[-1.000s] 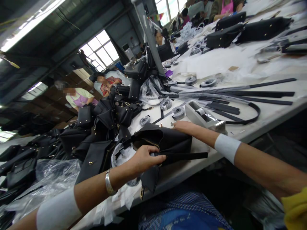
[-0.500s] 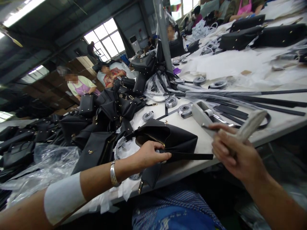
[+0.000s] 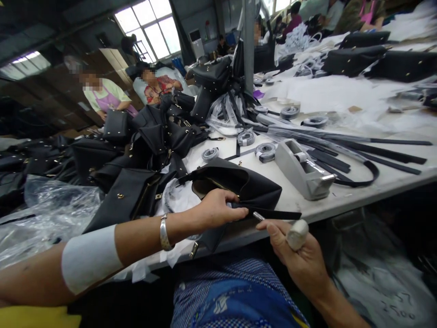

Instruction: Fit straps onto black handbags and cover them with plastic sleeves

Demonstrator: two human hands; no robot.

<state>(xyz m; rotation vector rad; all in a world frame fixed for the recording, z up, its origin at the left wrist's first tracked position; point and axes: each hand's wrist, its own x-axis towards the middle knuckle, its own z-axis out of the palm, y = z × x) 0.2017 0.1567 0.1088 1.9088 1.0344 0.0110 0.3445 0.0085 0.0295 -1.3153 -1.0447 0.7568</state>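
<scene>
An unzipped black handbag [image 3: 259, 189] lies on its side near the table's front edge. At its opening, my left hand [image 3: 220, 207] is closed, thumb and fingers pinching a flat black strap [image 3: 283, 214] whose free end points right. Just below that strap, my right hand [image 3: 300, 255] grips a screwdriver-like tool [image 3: 296, 234] with a pale, rounded handle. Its thin metal tip points up and left, close to the strap; whether they touch I cannot tell. A flap with a gold clasp [image 3: 194, 249] hangs over the table edge below my left wrist.
A grey tape dispenser [image 3: 300, 171] stands right of the bag. Rolled, wrapped straps [image 3: 265, 151] and long black straps [image 3: 378, 150] lie behind it. Black bags [image 3: 150, 136] are piled to the left, beside clear plastic [image 3: 61, 200]. Several people sit or stand farther back.
My right hand has swung left and down with the tool, from beside the tape dispenser to the strap. My left hand keeps its pinch on the strap. The view has tilted slightly.
</scene>
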